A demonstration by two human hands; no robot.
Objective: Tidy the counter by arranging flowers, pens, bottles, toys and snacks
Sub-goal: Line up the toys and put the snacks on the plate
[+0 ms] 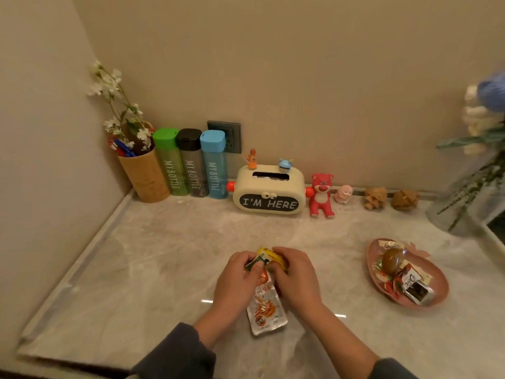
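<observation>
Left hand [235, 281] and right hand [296, 279] grip snack packets [266, 310] on counter [142, 269] (dish [443, 292] rightward).

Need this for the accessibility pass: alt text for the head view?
A person's left hand and right hand grip snack packets over a counter, with a white-and-orange pouch lying flat between them. A pink dish of snacks sits to the right; a pen holder with flowers, three bottles, a tissue box and toys line the back wall.

Plain beige walls [300, 64] meet in a corner above a glossy pale marble counter [136, 269]; a dark grey wall socket [232, 136] sits above its back edge.
</observation>
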